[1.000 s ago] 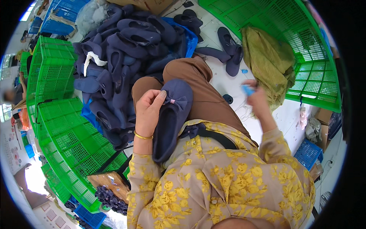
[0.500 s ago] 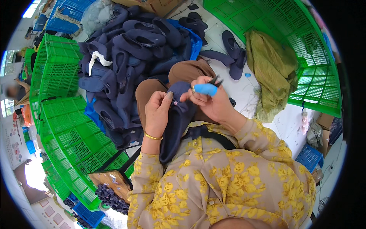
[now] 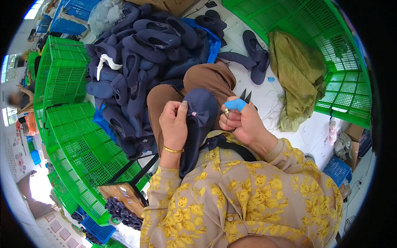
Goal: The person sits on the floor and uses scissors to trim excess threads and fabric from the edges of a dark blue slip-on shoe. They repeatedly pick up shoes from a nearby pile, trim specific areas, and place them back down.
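Over my lap, my left hand [image 3: 173,126] grips the side of a navy slip-on shoe [image 3: 202,99], thumb on top. A small bow [image 3: 203,117] with a pinkish spot at its middle sits across the upper. The toe points away from me and the opening faces my body. Just right of the shoe, and apart from it, my right hand [image 3: 245,122] is closed around scissors [image 3: 247,96]. Their dark pointed blades stick up past the fingers, slightly parted; the handles are mostly hidden in the palm. Blue wrap covers one finger of that hand.
A big heap of navy shoes [image 3: 153,39] lies beyond my knees, with a white strip [image 3: 108,62] on it. Green crates [image 3: 82,140] stand at left and upper right. Loose shoes [image 3: 255,53] and an olive cloth [image 3: 295,78] lie right. A wooden board [image 3: 122,197] is near my left elbow.
My right hand has drawn away from the shoe to the right and turned, with the scissors' blades now upward. The shoe's toe and bow have come into plain view.
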`<state>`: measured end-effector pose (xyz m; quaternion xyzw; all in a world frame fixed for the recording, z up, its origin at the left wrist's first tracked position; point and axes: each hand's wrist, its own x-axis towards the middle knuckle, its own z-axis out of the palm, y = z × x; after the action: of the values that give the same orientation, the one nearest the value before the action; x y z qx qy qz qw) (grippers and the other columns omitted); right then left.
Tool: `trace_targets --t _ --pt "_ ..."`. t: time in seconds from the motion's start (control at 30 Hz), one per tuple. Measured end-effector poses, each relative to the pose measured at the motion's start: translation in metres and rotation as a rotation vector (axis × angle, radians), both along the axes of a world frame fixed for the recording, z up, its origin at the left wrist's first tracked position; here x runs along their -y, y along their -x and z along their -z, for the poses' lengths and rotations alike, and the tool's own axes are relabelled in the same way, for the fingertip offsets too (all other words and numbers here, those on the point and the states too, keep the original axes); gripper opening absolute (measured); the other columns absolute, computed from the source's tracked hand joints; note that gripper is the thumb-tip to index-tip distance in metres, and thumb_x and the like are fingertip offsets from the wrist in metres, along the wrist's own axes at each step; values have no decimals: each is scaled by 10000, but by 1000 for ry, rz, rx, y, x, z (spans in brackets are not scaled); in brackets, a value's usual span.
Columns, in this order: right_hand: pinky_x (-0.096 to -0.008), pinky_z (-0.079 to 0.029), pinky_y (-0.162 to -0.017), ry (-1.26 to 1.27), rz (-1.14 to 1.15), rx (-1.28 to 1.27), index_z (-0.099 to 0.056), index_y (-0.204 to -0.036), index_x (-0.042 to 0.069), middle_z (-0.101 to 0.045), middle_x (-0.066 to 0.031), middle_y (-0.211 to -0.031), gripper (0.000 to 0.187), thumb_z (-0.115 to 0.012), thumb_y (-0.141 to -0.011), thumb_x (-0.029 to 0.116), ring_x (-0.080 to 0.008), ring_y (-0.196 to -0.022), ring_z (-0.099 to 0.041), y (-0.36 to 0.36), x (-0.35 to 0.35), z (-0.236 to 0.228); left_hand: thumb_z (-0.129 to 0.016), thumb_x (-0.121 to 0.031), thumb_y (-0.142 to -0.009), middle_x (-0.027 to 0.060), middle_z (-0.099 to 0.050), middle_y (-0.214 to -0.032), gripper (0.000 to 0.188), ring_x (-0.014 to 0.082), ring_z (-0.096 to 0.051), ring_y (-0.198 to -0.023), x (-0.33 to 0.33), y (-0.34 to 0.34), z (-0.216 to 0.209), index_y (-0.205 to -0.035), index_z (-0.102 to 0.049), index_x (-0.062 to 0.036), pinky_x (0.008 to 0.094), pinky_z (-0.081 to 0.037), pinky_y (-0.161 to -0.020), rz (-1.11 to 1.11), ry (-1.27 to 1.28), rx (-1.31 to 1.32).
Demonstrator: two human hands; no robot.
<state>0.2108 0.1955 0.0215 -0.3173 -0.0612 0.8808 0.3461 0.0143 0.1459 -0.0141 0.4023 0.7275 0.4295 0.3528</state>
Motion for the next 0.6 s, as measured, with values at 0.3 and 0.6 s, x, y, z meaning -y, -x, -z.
trace_targets --t 0.3,0.6 --pt "-274 -305 -510 -186 54 21 -362 -628 135 -274 52 -538 312 -541 -882 109 -77 -458 -292 -4 4 18 -639 -49 -836 74 -573 -798 90 152 -530 -658 1 -5 -23 -839 -561 -6 278 -423 -601 154 -117 -443" --pt "-292 -405 -601 -546 -202 747 -521 -743 33 -501 -31 -635 237 -573 -912 190 -101 -593 -469 -63 10 40 -672 -137 -814 126 -563 -809 207 275 -554 -660 4 -22 -46 -958 -592 -12 345 -466 -635 415 -159 -610"
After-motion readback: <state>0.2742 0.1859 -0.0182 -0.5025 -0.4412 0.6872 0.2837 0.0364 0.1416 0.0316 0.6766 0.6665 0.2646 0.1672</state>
